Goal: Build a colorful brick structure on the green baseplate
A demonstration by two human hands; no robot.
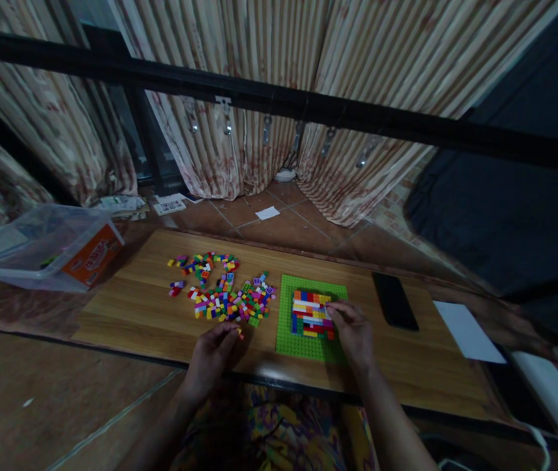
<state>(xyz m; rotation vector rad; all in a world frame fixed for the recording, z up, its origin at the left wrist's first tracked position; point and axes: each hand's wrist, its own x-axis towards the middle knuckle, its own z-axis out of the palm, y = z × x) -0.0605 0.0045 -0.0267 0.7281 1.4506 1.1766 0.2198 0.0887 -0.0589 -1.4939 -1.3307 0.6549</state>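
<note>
Head view: the step in hand looks to be adding bricks to the brick build (308, 315), which sits on a green baseplate (303, 347) just right of the middle of the surface (136, 294), close to its near edge. The left hand (211, 354) is over the near edge, finger and thumb pinched on a small brick (240, 334) of orange or yellow. The right hand (356, 333) reaches over the baseplate's right side, its fingertips at the right side of the build; I cannot tell whether they grip a brick or only press there. The two hands are apart, with the build's left part showing between them.

The next move seems to call for a firm press at that right side, then bringing the small brick over and lining it up with the studs. The build's rows run left to right, roughly along the surface's long edges; its outline is nearly square, so no long axis stands out. The small brick is too small to read for direction. Loose bricks (232, 305) lie left of the baseplate, towards the far edge.
</note>
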